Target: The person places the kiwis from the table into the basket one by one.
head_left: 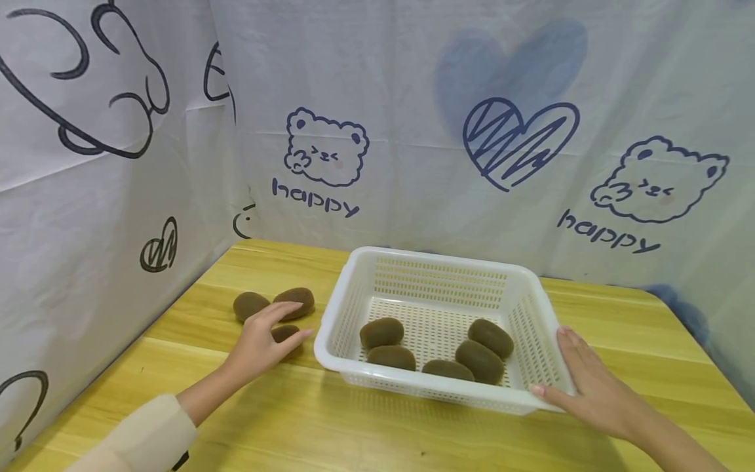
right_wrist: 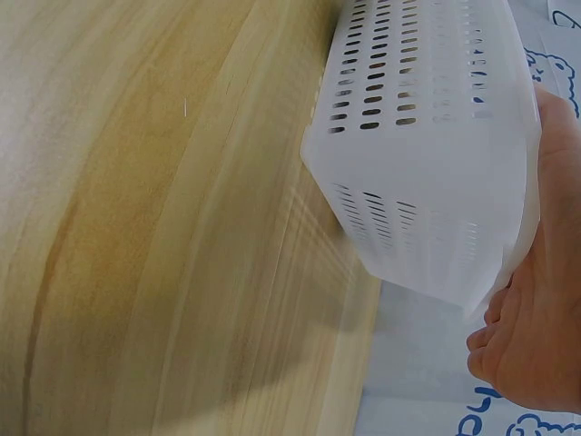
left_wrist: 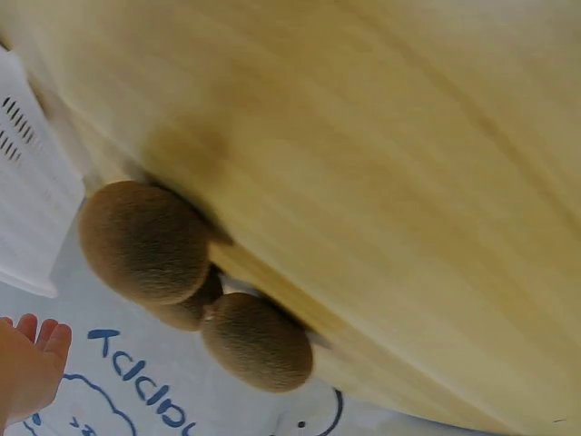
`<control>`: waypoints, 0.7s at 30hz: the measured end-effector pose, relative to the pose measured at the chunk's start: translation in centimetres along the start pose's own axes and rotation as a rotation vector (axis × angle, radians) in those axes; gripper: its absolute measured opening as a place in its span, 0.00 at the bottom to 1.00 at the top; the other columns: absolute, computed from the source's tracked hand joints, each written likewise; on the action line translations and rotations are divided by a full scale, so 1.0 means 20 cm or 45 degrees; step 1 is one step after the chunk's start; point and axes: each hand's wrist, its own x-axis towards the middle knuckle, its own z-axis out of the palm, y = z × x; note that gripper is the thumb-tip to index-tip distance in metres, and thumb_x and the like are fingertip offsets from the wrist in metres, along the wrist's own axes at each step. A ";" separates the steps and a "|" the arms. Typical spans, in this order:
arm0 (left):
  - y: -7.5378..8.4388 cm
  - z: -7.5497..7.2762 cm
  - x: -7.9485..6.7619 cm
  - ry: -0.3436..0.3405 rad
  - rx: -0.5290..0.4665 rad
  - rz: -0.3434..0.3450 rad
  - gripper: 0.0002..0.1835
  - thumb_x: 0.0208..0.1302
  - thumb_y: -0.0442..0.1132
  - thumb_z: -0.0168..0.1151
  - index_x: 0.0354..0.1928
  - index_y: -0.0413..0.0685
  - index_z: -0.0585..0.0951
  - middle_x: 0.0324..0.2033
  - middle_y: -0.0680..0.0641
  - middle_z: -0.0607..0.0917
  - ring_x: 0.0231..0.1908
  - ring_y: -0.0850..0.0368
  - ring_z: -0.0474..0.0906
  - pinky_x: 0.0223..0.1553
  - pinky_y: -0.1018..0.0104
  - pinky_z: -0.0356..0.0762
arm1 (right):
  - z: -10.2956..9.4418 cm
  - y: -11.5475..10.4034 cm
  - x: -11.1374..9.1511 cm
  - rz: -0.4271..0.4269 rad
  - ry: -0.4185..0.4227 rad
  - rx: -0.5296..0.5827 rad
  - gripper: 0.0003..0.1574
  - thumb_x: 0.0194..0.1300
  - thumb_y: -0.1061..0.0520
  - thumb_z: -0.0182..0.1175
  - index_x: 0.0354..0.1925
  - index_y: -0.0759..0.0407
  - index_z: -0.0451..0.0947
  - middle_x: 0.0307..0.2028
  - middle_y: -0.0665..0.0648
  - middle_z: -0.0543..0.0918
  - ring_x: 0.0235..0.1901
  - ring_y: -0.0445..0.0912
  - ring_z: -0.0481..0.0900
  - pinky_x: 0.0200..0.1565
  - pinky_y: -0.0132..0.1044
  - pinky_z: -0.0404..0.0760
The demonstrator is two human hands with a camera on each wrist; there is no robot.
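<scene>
My left hand is over three brown fuzzy kiwis on the table at the left, thumb and fingers spread apart. The nearest kiwi shows between thumb and fingers, while one kiwi lies farther left and another kiwi is partly covered by the fingertips. In the left wrist view, a gap separates the hand from the closest kiwi. My right hand grips the right rim of a white plastic basket, thumb over the front corner. Several kiwis lie inside it.
The wooden table extends in front of the basket and on both sides. A white patterned cloth hangs behind the table, and another patterned cloth hangs along its left side.
</scene>
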 end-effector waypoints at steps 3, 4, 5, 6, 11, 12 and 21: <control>-0.02 -0.01 -0.03 -0.013 0.025 -0.022 0.24 0.45 0.35 0.73 0.47 0.33 0.80 0.45 0.38 0.83 0.47 0.41 0.79 0.47 0.48 0.79 | 0.00 0.00 0.00 -0.007 0.004 -0.006 0.63 0.58 0.41 0.60 0.70 0.72 0.34 0.68 0.78 0.41 0.66 0.73 0.44 0.58 0.73 0.52; -0.02 -0.01 -0.04 -0.021 0.031 -0.033 0.24 0.45 0.35 0.73 0.47 0.33 0.80 0.45 0.38 0.83 0.48 0.41 0.79 0.47 0.48 0.79 | 0.00 0.00 0.00 -0.011 0.007 -0.008 0.63 0.58 0.41 0.59 0.70 0.72 0.35 0.68 0.78 0.41 0.66 0.73 0.45 0.58 0.73 0.52; -0.03 -0.02 -0.05 -0.032 0.035 -0.053 0.24 0.45 0.35 0.73 0.47 0.34 0.80 0.45 0.38 0.83 0.48 0.41 0.79 0.48 0.47 0.78 | 0.00 0.00 0.00 -0.012 0.007 -0.006 0.63 0.58 0.41 0.60 0.70 0.72 0.35 0.68 0.78 0.41 0.66 0.73 0.45 0.58 0.73 0.52; -0.04 -0.02 -0.06 -0.041 0.039 -0.075 0.25 0.45 0.36 0.73 0.47 0.34 0.79 0.45 0.38 0.83 0.48 0.40 0.78 0.48 0.47 0.78 | 0.00 0.00 0.00 -0.015 0.010 -0.005 0.63 0.58 0.42 0.60 0.70 0.73 0.35 0.68 0.78 0.41 0.66 0.73 0.45 0.58 0.73 0.51; -0.08 -0.04 -0.10 -0.086 0.052 -0.190 0.26 0.48 0.39 0.71 0.49 0.34 0.79 0.48 0.35 0.81 0.51 0.38 0.76 0.51 0.45 0.76 | 0.00 0.00 0.00 -0.012 0.010 -0.003 0.63 0.58 0.41 0.60 0.70 0.73 0.35 0.68 0.78 0.41 0.66 0.73 0.44 0.59 0.73 0.52; -0.08 -0.04 -0.11 -0.092 0.056 -0.204 0.26 0.49 0.39 0.71 0.49 0.33 0.78 0.48 0.35 0.81 0.51 0.38 0.76 0.51 0.44 0.76 | 0.00 0.00 0.00 -0.013 0.011 -0.004 0.63 0.58 0.41 0.60 0.70 0.73 0.35 0.68 0.78 0.41 0.66 0.73 0.44 0.58 0.73 0.52; -0.14 -0.06 -0.13 -0.163 0.058 -0.310 0.29 0.50 0.42 0.71 0.51 0.31 0.77 0.50 0.32 0.79 0.52 0.35 0.75 0.49 0.45 0.77 | 0.00 0.00 0.00 -0.015 0.016 -0.010 0.63 0.58 0.41 0.59 0.70 0.72 0.35 0.68 0.78 0.41 0.66 0.74 0.45 0.58 0.73 0.51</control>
